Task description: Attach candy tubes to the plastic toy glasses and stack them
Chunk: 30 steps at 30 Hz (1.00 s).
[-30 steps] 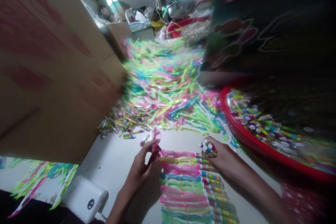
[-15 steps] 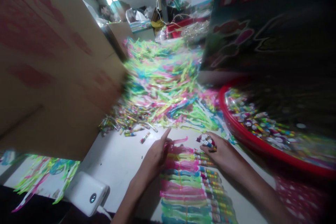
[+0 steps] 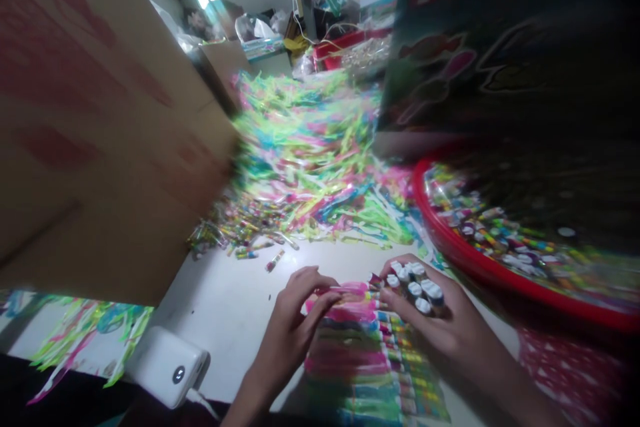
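Note:
My right hand [image 3: 440, 310] is closed around a bunch of small tubes [image 3: 414, 288], their white caps facing up. My left hand [image 3: 300, 313] pinches a pink plastic strip [image 3: 353, 288] between thumb and fingers, at the top of a row of tubes. That row of tubes [image 3: 413, 363] lies side by side on the white table, with multicoloured beads or sweets inside. Attached pink, green and blue strips [image 3: 347, 360] stretch to the left from them. Both hands are near the row's far end, and my left hand's shadow falls across the strips.
A red basin [image 3: 425, 203] of loose tubes stands at right. A cardboard box [image 3: 115, 147] leans in from the left. Piled strips [image 3: 310, 140] cover the far table, with loose tubes [image 3: 235, 220] in front. A white power bank [image 3: 167, 367] with a cable lies lower left.
My left hand has turned and brought its raised finger down to pinch the pink strip. My right hand has tilted, showing more white caps, and moved closer to the row.

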Each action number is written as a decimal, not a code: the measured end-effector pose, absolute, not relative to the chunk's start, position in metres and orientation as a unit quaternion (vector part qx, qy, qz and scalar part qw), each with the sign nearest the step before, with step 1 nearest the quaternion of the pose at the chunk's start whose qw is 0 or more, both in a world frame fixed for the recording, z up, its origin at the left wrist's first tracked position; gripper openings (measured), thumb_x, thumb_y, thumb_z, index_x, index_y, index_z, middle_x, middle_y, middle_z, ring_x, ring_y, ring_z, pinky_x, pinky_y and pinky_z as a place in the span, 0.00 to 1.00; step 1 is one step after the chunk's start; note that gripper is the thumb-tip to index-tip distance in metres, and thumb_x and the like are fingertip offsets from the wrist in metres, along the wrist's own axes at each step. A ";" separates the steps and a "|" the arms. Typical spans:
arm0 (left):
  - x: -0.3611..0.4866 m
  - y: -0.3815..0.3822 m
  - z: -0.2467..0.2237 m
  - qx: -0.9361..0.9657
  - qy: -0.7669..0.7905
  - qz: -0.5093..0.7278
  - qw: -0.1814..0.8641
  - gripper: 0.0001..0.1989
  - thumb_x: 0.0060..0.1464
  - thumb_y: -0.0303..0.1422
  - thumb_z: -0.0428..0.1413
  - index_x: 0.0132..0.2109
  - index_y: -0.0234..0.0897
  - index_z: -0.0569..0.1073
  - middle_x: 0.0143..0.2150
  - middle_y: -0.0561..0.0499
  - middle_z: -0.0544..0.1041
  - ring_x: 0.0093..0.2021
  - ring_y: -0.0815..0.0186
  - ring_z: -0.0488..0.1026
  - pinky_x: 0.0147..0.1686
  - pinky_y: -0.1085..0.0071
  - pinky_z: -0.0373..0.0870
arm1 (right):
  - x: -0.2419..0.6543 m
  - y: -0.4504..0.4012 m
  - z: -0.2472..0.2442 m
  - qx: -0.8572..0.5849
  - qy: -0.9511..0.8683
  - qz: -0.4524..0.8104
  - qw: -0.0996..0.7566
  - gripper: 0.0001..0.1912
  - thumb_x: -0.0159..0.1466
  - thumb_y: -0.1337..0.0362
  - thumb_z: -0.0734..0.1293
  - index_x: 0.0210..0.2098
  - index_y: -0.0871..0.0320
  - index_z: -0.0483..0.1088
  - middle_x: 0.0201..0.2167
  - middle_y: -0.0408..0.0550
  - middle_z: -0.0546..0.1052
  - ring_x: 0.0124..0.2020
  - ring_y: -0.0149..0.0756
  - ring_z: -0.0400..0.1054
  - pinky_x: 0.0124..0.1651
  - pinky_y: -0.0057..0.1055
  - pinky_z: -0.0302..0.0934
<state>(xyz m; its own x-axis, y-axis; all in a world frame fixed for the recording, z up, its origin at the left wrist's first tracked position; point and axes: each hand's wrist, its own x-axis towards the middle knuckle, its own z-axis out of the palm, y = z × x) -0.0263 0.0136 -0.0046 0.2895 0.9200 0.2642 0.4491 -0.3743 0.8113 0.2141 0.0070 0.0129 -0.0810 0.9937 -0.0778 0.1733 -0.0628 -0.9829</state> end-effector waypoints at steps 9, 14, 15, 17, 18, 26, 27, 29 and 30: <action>-0.005 -0.009 0.015 0.823 0.373 0.399 0.156 0.17 0.72 0.24 0.52 0.64 0.39 0.70 0.56 0.44 0.84 0.55 0.68 0.82 0.54 0.74 0.80 | 0.221 -0.025 0.042 -0.552 -0.605 0.382 0.427 0.12 0.71 0.51 0.70 0.49 0.50 0.76 0.45 0.46 0.84 0.43 0.42 0.82 0.34 0.24 0.75; -0.001 -0.014 0.028 0.839 0.373 0.385 0.091 0.13 0.75 0.33 0.50 0.60 0.37 0.73 0.42 0.45 0.81 0.41 0.67 0.79 0.39 0.73 0.77 | 0.242 -0.025 0.010 -0.538 -0.644 0.372 0.396 0.14 0.66 0.56 0.75 0.51 0.47 0.79 0.44 0.50 0.85 0.44 0.50 0.84 0.37 0.31 0.81; 0.000 -0.014 0.030 0.840 0.371 0.390 0.071 0.11 0.75 0.34 0.52 0.57 0.37 0.74 0.38 0.47 0.80 0.36 0.68 0.76 0.36 0.73 0.74 | 0.246 -0.024 0.005 -0.533 -0.647 0.379 0.391 0.14 0.66 0.57 0.75 0.51 0.47 0.80 0.44 0.50 0.85 0.44 0.51 0.84 0.39 0.32 0.82; 0.000 -0.014 0.031 0.846 0.363 0.389 0.042 0.09 0.73 0.34 0.55 0.54 0.36 0.75 0.34 0.50 0.77 0.32 0.69 0.72 0.32 0.73 0.68 | 0.251 -0.024 -0.001 -0.523 -0.654 0.395 0.378 0.13 0.67 0.57 0.74 0.51 0.46 0.80 0.46 0.51 0.85 0.46 0.51 0.84 0.44 0.34 0.82; 0.000 -0.014 0.032 0.850 0.363 0.380 0.031 0.08 0.72 0.32 0.56 0.54 0.36 0.75 0.35 0.49 0.77 0.32 0.69 0.71 0.32 0.72 0.66 | 0.253 -0.024 -0.002 -0.520 -0.660 0.395 0.370 0.12 0.68 0.57 0.73 0.51 0.46 0.80 0.46 0.50 0.85 0.46 0.50 0.84 0.45 0.34 0.82; -0.006 -0.016 0.035 0.881 0.342 0.322 -0.061 0.13 0.69 0.25 0.57 0.58 0.29 0.76 0.40 0.45 0.79 0.37 0.64 0.70 0.37 0.66 0.61 | 0.239 -0.024 0.019 -0.502 -0.723 0.313 0.358 0.09 0.70 0.60 0.71 0.50 0.48 0.77 0.41 0.46 0.85 0.37 0.42 0.84 0.42 0.26 0.80; -0.007 -0.016 0.035 0.884 0.341 0.313 -0.070 0.13 0.68 0.24 0.57 0.58 0.29 0.76 0.40 0.45 0.79 0.37 0.64 0.70 0.37 0.65 0.61 | 0.235 -0.024 0.024 -0.489 -0.726 0.322 0.360 0.08 0.72 0.60 0.69 0.50 0.48 0.77 0.40 0.46 0.85 0.37 0.41 0.84 0.42 0.26 0.79; -0.008 -0.016 0.035 0.888 0.338 0.300 -0.091 0.14 0.68 0.24 0.57 0.58 0.28 0.76 0.42 0.44 0.80 0.38 0.62 0.70 0.38 0.64 0.62 | 0.229 -0.024 0.035 -0.474 -0.726 0.334 0.369 0.07 0.73 0.61 0.67 0.49 0.50 0.76 0.38 0.46 0.84 0.36 0.39 0.82 0.41 0.25 0.78; -0.008 -0.016 0.034 0.889 0.335 0.295 -0.100 0.14 0.68 0.24 0.57 0.58 0.27 0.77 0.42 0.43 0.80 0.39 0.62 0.70 0.39 0.64 0.63 | 0.226 -0.024 0.040 -0.473 -0.724 0.335 0.373 0.07 0.73 0.61 0.67 0.47 0.50 0.76 0.37 0.46 0.84 0.35 0.39 0.82 0.40 0.24 0.77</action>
